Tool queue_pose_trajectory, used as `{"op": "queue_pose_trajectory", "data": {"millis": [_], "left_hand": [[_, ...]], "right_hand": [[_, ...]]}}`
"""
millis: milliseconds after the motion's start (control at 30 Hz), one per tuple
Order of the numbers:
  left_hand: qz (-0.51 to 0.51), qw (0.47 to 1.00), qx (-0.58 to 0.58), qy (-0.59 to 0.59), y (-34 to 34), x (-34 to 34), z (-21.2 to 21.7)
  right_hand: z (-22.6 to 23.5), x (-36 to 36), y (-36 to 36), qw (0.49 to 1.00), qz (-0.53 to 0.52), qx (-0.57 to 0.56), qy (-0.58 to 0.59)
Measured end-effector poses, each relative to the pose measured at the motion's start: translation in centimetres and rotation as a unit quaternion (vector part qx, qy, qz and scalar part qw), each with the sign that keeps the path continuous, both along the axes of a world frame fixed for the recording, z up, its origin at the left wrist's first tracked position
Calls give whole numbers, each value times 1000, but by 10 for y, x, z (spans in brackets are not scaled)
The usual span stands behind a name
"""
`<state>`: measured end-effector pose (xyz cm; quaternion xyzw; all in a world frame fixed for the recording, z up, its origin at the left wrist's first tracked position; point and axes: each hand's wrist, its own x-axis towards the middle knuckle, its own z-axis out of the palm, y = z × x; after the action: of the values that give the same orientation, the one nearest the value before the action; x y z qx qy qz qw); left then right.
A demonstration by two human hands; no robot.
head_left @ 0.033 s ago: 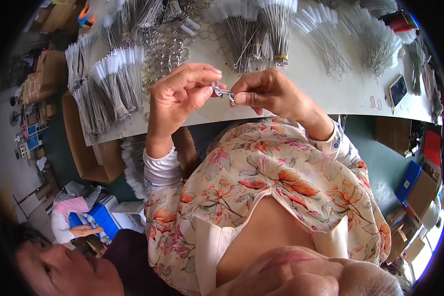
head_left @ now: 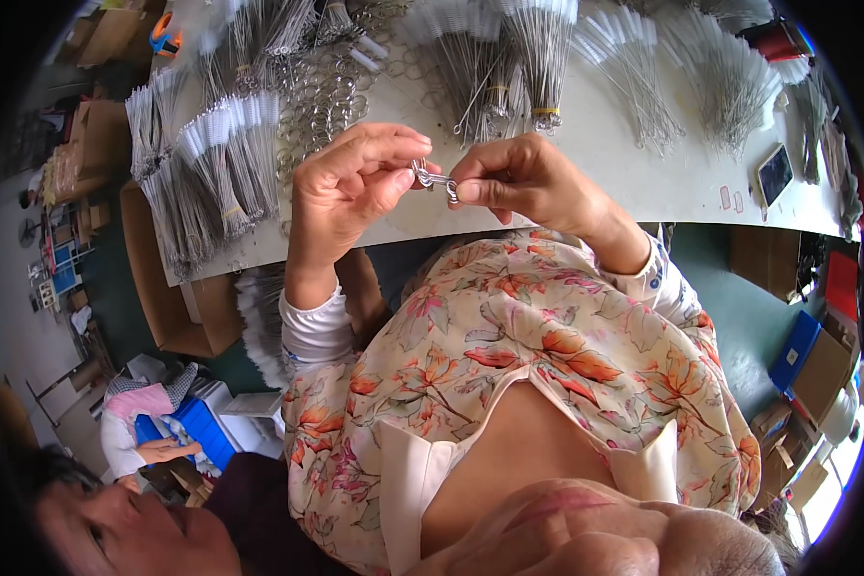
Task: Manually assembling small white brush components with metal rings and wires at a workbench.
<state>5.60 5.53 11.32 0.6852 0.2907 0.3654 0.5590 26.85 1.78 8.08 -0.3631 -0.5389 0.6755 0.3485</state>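
Observation:
Both hands are raised over the near edge of the table, holding a small shiny metal link piece (head_left: pixel 437 179) with rings at its ends. My left hand (head_left: pixel 355 178) pinches its left end between thumb and fingers, the other fingers loosely curled. At the right end, my right hand (head_left: pixel 518 182) grips a ring between thumb and bent forefinger. The fingertips partly hide the piece, so its exact shape is unclear. Beyond my left hand lies a spread of loose metal rings (head_left: pixel 322 106).
Bundles of wire-handled brushes with white bristles (head_left: pixel 226 158) cover the table's left side; more brush bundles (head_left: pixel 545 67) lie at the back. A phone (head_left: pixel 775 175) rests at the right. A cardboard box (head_left: pixel 178 317) stands below the left edge. Another person (head_left: pixel 134 518) is close at lower left.

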Motion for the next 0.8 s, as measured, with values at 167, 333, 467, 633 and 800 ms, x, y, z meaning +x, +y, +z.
{"op": "queue_pose_trajectory", "data": {"millis": [167, 333, 467, 633, 800], "left_hand": [[24, 1000, 15, -8, -3, 8, -1], [98, 988, 116, 37, -15, 11, 15], [132, 960, 236, 72, -22, 9, 25], [190, 929, 307, 81, -25, 11, 27], [187, 927, 312, 92, -20, 6, 30]], "right_hand": [[-3, 3, 0, 1000, 0, -20, 19], [12, -3, -3, 995, -4, -54, 79], [44, -6, 7, 994, -53, -25, 91], [52, -18, 11, 992, -67, -1, 109], [52, -19, 18, 994, -37, 5, 101]]}}
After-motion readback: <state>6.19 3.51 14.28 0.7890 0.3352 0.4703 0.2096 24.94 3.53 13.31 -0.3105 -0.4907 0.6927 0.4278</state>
